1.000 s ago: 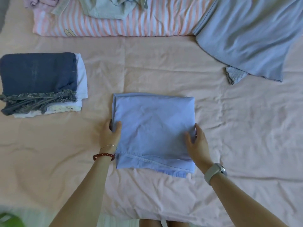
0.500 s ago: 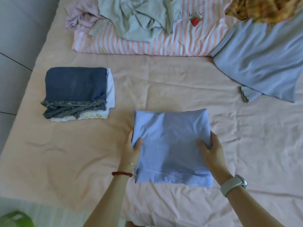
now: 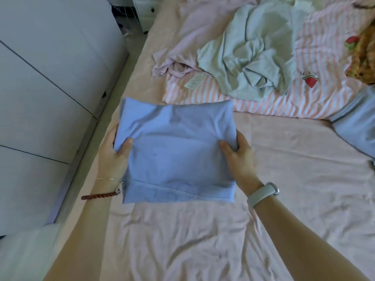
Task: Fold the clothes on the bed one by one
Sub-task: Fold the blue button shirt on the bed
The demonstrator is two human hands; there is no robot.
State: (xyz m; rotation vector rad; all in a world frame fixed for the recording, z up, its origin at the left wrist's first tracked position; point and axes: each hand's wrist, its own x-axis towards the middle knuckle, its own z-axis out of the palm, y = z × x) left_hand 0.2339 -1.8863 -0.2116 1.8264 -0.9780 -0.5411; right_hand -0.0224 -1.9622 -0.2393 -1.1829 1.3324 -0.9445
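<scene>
A folded light blue garment [image 3: 178, 151] is held above the pink bed sheet [image 3: 284, 179], near the bed's left edge. My left hand [image 3: 113, 157] grips its left side with the thumb on top. My right hand [image 3: 238, 159] grips its right side the same way. The stack of folded clothes seen earlier is hidden, probably beneath the lifted garment. Unfolded clothes lie at the back: a pale green one [image 3: 255, 57], a lilac one [image 3: 182, 49] and a pink-and-white striped one [image 3: 316, 94].
A grey-blue garment [image 3: 359, 126] lies at the right edge, a yellow patterned one [image 3: 365, 57] behind it. White cabinet fronts [image 3: 46, 82] stand close along the bed's left side. A wire basket and white furniture sit at the far top.
Both hands lifted the folded blue garment off the sheet and carried it left toward the bed's edge. The view swung left, and the dark blue stack is no longer visible.
</scene>
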